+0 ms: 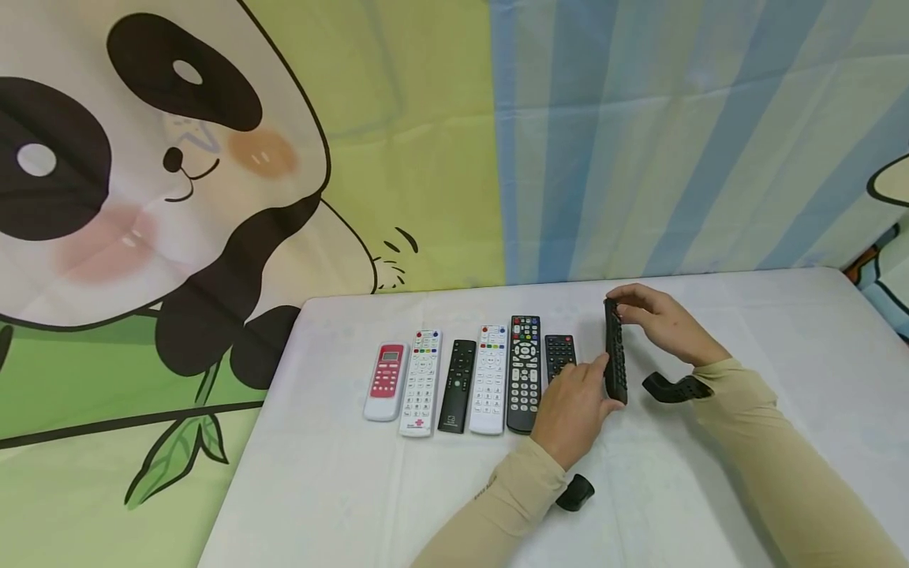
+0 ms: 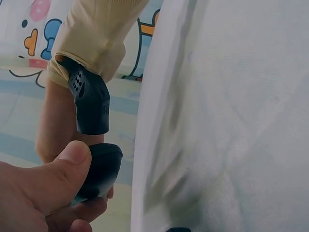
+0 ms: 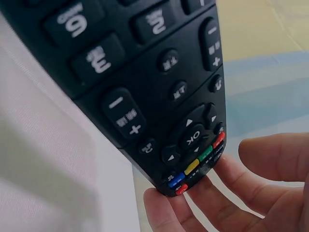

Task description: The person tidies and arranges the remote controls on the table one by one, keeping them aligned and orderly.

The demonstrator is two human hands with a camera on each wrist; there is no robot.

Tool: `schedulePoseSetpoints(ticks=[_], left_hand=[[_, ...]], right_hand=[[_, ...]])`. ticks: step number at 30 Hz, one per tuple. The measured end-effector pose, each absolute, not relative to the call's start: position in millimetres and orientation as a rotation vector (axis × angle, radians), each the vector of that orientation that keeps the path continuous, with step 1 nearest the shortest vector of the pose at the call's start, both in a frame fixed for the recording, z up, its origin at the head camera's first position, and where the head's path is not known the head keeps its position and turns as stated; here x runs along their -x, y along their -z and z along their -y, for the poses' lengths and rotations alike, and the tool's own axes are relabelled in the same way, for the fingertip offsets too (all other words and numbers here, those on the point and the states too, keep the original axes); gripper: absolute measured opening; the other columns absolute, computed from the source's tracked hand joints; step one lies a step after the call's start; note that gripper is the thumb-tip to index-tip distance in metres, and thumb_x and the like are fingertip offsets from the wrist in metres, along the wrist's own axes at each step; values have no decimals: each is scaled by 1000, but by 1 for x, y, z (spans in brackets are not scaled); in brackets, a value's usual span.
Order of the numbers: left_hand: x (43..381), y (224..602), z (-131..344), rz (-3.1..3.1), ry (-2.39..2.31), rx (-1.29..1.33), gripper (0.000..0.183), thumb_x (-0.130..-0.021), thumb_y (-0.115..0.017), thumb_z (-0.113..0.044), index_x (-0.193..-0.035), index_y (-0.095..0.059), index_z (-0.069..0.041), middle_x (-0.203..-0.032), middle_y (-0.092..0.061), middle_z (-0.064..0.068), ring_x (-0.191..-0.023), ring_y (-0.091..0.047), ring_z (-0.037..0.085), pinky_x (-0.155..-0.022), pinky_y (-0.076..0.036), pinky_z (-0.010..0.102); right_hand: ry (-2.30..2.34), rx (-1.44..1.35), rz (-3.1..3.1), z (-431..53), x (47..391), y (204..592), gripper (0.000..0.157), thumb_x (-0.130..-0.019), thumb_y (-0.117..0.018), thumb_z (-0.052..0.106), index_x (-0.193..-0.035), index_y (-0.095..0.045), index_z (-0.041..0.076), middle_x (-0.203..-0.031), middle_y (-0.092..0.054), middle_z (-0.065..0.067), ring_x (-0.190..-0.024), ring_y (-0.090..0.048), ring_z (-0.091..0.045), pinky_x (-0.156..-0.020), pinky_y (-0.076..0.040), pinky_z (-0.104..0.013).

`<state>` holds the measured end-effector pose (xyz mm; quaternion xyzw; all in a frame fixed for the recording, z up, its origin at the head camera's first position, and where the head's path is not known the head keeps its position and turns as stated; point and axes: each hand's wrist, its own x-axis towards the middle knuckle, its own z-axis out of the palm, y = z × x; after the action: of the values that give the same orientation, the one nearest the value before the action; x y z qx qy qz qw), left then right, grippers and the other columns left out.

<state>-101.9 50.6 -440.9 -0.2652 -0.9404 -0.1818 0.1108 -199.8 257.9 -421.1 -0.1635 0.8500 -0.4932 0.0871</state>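
Observation:
A black remote control [image 1: 615, 352] stands on its long edge above the white table, its buttons facing right. My left hand [image 1: 574, 406] pinches its near end between thumb and fingers; the left wrist view shows the thumb [image 2: 75, 153] on that dark end. At the far end, my right hand [image 1: 656, 322] has its fingers curled about the tip. In the right wrist view those fingertips lie behind the end with the colored buttons, while the thumb [image 3: 270, 153] is apart from it. Just left of the left hand, a small black remote [image 1: 559, 352] lies partly hidden.
Left of the hands is a row of remotes: a large black one [image 1: 524, 371], a white one [image 1: 488, 379], a slim black one [image 1: 458, 385], another white one [image 1: 420, 383] and a white-and-pink one [image 1: 385, 382]. A printed cloth [image 1: 426, 158] hangs behind the table [image 1: 319, 473].

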Motion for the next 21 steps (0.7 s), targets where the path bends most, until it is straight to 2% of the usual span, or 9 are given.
schedulePoseSetpoints(ticks=[3, 5, 14, 21], left_hand=[[101, 442, -51, 2750, 500, 774, 64, -89, -72, -44, -139, -57, -6, -115, -71, 0, -98, -64, 13, -88, -50, 22], [100, 442, -51, 2741, 471, 769, 64, -88, -74, -45, -138, -59, -6, -115, -71, 0, -97, -64, 13, -87, -50, 22], [96, 445, -53, 2702, 393, 749, 67, -82, -79, -47, -133, -63, -7, -111, -72, -1, -91, -64, 12, -81, -50, 22], [90, 447, -54, 2694, 307, 736, 65, -82, -78, -50, -130, -66, -7, -110, -72, -2, -90, -62, 11, -83, -50, 21]], right_hand=[[1420, 486, -2539, -258, 200, 421, 44, -110, -41, 26, -146, -45, 1, -144, -49, -23, -122, -57, -45, -103, -42, -56], [1379, 486, -2551, -258, 199, 421, 44, -110, -40, 26, -146, -44, 1, -145, -48, -23, -121, -57, -46, -103, -40, -60], [1189, 530, -2655, -254, 199, 421, 40, -109, -42, 24, -141, -52, 2, -140, -54, -22, -121, -57, -42, -99, -41, -63], [1113, 589, -2701, -253, 198, 422, 38, -108, -44, 19, -139, -54, 0, -138, -56, -23, -122, -54, -46, -96, -43, -63]])
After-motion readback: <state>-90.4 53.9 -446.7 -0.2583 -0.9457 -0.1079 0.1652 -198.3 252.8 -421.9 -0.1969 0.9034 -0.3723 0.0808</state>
